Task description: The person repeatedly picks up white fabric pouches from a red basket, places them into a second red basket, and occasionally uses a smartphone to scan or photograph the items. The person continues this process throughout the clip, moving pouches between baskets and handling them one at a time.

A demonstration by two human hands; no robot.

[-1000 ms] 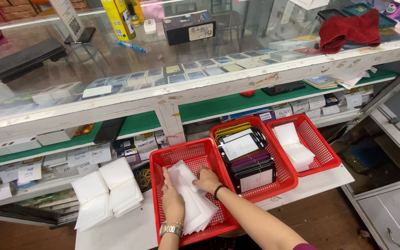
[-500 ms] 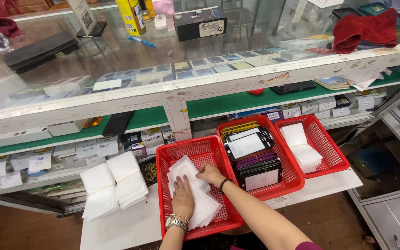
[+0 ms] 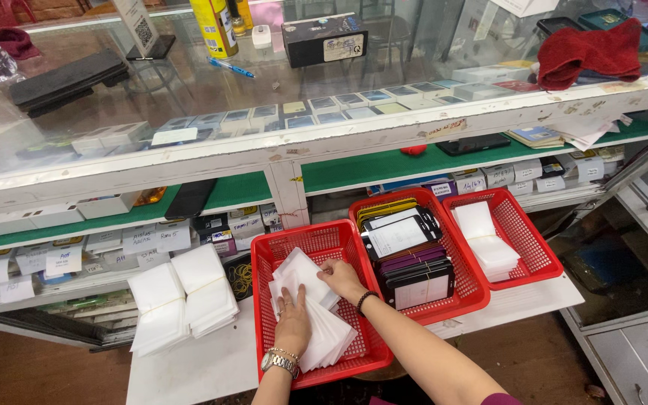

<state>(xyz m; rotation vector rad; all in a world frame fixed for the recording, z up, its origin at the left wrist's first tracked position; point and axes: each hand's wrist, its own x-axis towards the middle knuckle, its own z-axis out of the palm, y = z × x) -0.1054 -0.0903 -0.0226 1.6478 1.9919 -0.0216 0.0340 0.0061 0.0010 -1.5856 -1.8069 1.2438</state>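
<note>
Here, my left hand (image 3: 294, 324) lies flat, fingers spread, on the white sleeves (image 3: 316, 315) inside the leftmost red basket (image 3: 264, 259); my right hand's (image 3: 341, 277) grip pinches their top edge.

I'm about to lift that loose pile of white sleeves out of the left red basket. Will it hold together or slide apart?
The white sleeves already lie fanned out, so they would probably slide apart. They look thin and light, likely to bend. The left hand presses flat on them; the stacks outside seem banded.
</note>
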